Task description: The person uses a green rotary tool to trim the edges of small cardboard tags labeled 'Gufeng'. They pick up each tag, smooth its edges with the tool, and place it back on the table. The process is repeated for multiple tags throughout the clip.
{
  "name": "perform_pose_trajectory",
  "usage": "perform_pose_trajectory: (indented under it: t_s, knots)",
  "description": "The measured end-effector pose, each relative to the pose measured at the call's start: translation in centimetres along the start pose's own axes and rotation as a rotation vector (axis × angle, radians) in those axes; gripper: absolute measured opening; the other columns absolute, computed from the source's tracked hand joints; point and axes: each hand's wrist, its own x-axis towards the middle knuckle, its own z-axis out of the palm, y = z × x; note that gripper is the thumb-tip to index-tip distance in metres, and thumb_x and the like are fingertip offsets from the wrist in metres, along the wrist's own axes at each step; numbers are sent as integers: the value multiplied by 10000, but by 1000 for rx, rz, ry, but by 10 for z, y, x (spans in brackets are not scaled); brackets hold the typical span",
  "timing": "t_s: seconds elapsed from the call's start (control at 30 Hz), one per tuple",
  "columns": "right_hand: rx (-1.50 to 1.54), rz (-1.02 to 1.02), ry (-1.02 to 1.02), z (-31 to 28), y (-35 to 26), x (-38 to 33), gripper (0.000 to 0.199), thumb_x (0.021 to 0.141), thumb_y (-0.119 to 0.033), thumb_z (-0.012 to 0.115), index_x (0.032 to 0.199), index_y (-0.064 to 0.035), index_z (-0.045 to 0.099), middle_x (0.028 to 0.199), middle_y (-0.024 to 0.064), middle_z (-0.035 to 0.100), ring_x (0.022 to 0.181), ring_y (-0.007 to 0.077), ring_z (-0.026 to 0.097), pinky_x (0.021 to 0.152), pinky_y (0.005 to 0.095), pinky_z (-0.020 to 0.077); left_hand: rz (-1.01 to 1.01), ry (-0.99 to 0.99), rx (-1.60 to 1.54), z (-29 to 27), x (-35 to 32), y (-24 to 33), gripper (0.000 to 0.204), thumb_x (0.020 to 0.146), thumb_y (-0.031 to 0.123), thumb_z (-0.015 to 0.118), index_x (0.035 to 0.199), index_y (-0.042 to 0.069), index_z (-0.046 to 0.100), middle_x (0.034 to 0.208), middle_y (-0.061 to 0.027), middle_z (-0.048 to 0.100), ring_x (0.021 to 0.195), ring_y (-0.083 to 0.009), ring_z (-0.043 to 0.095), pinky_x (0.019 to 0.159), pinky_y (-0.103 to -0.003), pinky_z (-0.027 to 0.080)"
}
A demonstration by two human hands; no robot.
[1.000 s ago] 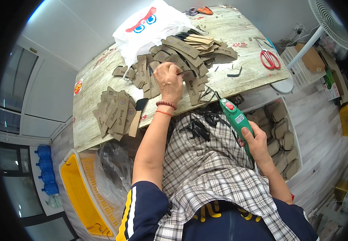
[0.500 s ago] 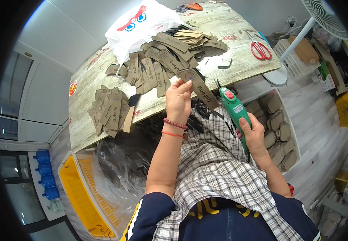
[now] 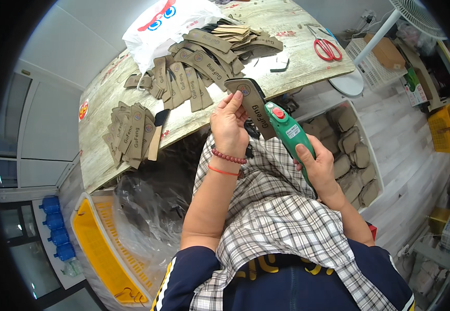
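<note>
My left hand [image 3: 228, 122] pinches a khaki fabric strip [image 3: 251, 104] with dark edging, a round emblem and dark lettering, by its upper end. In my right hand [image 3: 318, 163] is a green handheld electric cutter [image 3: 291, 129] with a red button. The cutter's front end lies against the strip's right edge; its blade is hidden from view. Similar strips lie in a pile [image 3: 199, 67] on the worn wooden table [image 3: 308, 67], with a smaller stack [image 3: 127, 132] to the left. A checked apron [image 3: 266, 207] covers my lap.
Red-handled scissors [image 3: 327, 50] lie on the table's right side. A white plastic bag [image 3: 168, 26] stands behind the pile. Below right is a white bin [image 3: 375, 160] of khaki pieces; below left, a yellow basket [image 3: 98, 243] and a clear plastic bag [image 3: 147, 212]. A fan [image 3: 385, 36] stands beyond.
The cutter has moved left and up against the strip's right edge, where a gap was before. The strip is turned a little more upright, and the whole view has shifted slightly.
</note>
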Motion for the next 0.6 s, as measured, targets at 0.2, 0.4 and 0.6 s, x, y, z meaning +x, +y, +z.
perform_pose_trajectory:
  t_s: [0.2, 0.4, 0.6]
  knots:
    - [-18, 5, 8, -2, -3, -1, 449, 918, -374, 619, 1138, 16, 595, 714, 15, 590, 567, 59, 527, 506, 222, 436, 20, 49, 12, 9, -11, -7, 111, 895, 114, 645, 960, 24, 638, 872, -50, 692, 736, -125, 640, 678, -255, 499]
    - [11, 0, -6, -3, -11, 0, 461, 920, -388, 613, 1136, 19, 594, 737, 23, 601, 597, 64, 542, 518, 224, 450, 32, 41, 78, 11, -20, -8, 78, 866, 87, 677, 892, 14, 667, 801, -33, 687, 670, -91, 611, 622, -223, 477]
    - [31, 3, -22, -4, -16, 0, 456, 919, -379, 619, 1139, 19, 591, 742, 21, 594, 606, 62, 536, 520, 220, 444, 165, 37, 250, 9, -23, 4, 69, 846, 16, 673, 905, -19, 676, 814, -48, 688, 694, -88, 615, 642, -215, 490]
